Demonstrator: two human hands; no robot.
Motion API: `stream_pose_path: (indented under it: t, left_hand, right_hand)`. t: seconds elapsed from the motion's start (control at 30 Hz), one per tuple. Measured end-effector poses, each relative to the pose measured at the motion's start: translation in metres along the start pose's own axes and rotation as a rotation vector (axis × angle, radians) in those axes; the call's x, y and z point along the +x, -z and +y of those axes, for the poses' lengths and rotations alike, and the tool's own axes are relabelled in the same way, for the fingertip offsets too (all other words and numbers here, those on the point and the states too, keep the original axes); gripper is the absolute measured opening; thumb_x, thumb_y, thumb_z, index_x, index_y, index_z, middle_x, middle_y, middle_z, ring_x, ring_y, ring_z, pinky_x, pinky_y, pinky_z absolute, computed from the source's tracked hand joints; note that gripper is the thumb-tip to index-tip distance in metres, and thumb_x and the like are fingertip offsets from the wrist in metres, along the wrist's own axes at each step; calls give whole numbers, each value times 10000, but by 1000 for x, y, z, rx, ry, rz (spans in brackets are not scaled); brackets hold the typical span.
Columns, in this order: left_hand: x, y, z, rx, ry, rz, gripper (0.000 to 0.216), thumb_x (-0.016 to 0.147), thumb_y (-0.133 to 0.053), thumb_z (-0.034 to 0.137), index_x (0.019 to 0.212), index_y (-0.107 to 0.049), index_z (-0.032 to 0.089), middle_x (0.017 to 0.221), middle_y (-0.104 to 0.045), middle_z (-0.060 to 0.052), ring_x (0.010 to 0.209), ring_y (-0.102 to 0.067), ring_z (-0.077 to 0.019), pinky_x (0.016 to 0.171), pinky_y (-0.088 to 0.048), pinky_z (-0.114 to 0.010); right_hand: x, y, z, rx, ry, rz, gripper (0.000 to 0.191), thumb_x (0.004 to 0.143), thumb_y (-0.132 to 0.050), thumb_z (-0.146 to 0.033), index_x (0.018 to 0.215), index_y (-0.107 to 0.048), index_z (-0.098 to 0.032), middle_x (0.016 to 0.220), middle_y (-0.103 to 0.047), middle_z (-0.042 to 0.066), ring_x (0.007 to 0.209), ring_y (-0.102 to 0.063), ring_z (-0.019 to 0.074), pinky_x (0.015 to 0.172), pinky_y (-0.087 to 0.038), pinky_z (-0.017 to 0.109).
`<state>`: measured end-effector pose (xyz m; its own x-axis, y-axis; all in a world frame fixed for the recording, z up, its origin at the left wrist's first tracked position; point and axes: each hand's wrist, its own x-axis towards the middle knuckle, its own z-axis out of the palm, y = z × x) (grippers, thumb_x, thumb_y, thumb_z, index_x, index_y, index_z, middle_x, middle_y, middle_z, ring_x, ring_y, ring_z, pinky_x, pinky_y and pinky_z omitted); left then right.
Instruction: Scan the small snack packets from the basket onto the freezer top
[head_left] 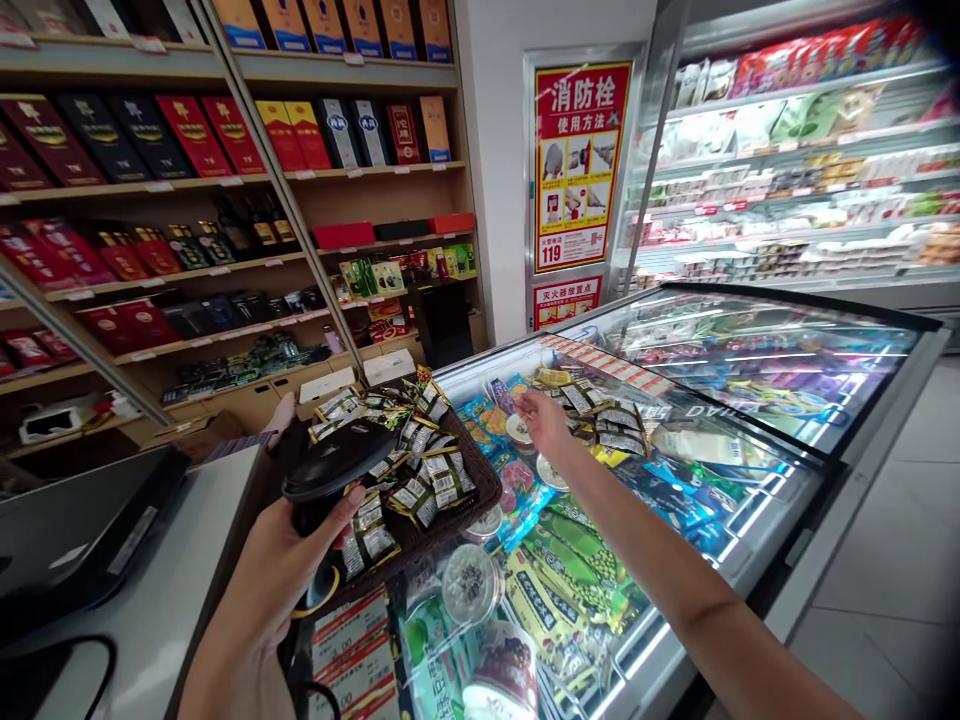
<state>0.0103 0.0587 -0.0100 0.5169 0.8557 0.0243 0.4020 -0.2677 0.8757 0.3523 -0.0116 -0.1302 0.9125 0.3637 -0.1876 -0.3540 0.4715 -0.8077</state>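
My left hand is wrapped round the grip of a black handheld barcode scanner, its head over a brown woven basket. Small black-and-gold snack packets fill the basket. My right hand is above the freezer, right of the basket, fingers curled together; whether anything small is between them is hidden. Another pile of similar packets lies on the freezer top just beyond that hand. Beneath both hands, the chest freezer shows ice cream tubs and bright wrapped ices through its glass.
A grey counter with a black device stands at left. Behind it, shelves hold boxed bottles. Part of another person's hand shows past the basket. Price labels lie near the front; a lit refrigerated display stands at back right.
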Motion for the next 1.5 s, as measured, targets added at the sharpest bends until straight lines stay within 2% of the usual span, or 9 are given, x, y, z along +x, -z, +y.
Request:
stream_pose_path:
  t: [0.1,0.17,0.27,0.4,0.57,0.7,0.9,1.23,1.5]
  left_hand:
    - [-1,-2,1,16,-3,-6,496,623,-799,640,673,-599,189,578,-585,16,604,-484,-162,572,-310,-262]
    - [-2,-4,2,16,-1,-15,494,629,-799,634,673,-607,182,577,-591,12,596,-489,-160,561,-313,-258]
    - [-2,-6,2,1,-27,-22,492,631,-801,627,714,-646,167,585,-605,10,596,-502,-160,570,-344,-254]
    - [1,-7,-4,-18,-67,-8,515,613,-806,637,755,-681,158,601,-603,9,601,-511,-157,558,-366,-245]
    - [3,-11,-5,-43,-48,-6,527,609,-806,653,752,-688,160,570,-605,12,551,-506,-142,513,-371,-236]
    - [3,-17,0,-168,-58,60,520,547,-866,600,801,-715,173,728,-732,-40,700,-654,-205,609,-485,-260]
    - [3,-27,2,-320,-4,83,536,487,-915,534,859,-724,199,893,-794,-65,907,-727,-273,791,-574,-337]
    - [4,-29,0,-220,-89,73,520,483,-884,596,740,-699,183,700,-702,-16,707,-643,-210,664,-521,-293]
    - [2,-24,2,-259,-107,107,468,508,-903,530,752,-666,209,723,-675,-6,673,-611,-183,639,-523,-276]
  right_hand:
    - [-39,-13,26,-565,274,-615,271,805,-731,-345,1021,-678,-191,1009,-721,56,976,-679,210,965,-527,393]
    - [-60,-17,38,-946,447,-841,518,773,-769,-422,1220,-645,-190,1296,-646,122,1306,-522,307,1120,-394,479]
    - [-73,-17,44,-1325,525,-960,817,743,-791,-516,1431,-504,-180,1486,-493,167,1496,-245,360,1199,-246,522]
    - [-73,-19,40,-1520,654,-982,921,626,-824,-663,1360,-576,-165,1341,-574,185,1372,-381,387,1169,-250,559]
    - [-73,-22,38,-1312,677,-973,497,671,-836,-588,924,-715,-177,968,-669,87,1062,-574,280,983,-443,436]
    - [-81,-23,31,-779,322,-764,423,801,-701,-609,756,-663,-191,732,-609,0,711,-589,165,736,-527,339]
    - [-119,-31,13,-134,-65,-645,467,646,-837,-580,742,-618,-179,752,-589,-35,722,-595,111,714,-597,287]
    - [-165,-31,24,87,-223,-625,532,617,-880,-547,659,-496,-181,724,-540,-49,736,-604,96,832,-620,337]
    - [-156,-33,15,-76,-60,-707,543,654,-819,-616,667,-471,-200,658,-452,-70,635,-550,92,701,-640,341]
